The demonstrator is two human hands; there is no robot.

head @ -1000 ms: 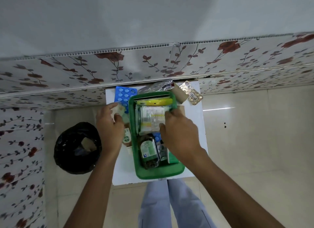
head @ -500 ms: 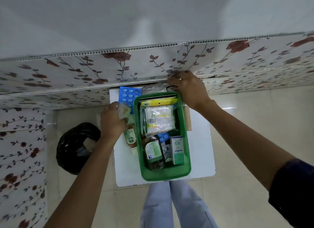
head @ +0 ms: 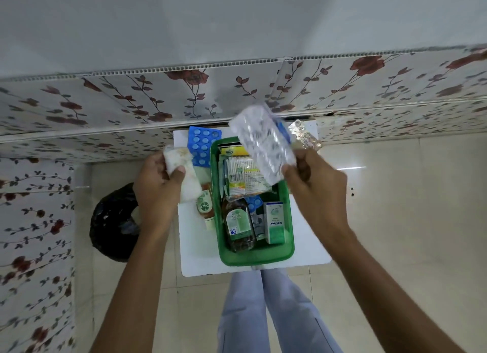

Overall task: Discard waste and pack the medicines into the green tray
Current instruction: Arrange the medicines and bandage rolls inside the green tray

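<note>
The small white-and-green box (head: 274, 225) in the green tray (head: 257, 257) reads "Optibex", perhaps; the bottle (head: 205, 206) beside the tray reads "Dettol".

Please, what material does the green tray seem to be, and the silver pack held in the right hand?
The green tray looks like moulded plastic: one even colour, a rounded rim, a slight sheen. The silver pack in the right hand looks like shiny foil, probably a blister strip, since it glints and shows small bumps; motion blur leaves this uncertain.

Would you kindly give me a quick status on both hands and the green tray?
Left hand gripping crumpled tissue beside green tray. Right hand holding silver blister strip above tray. Tray part-filled; nothing blocking the drop.
</note>
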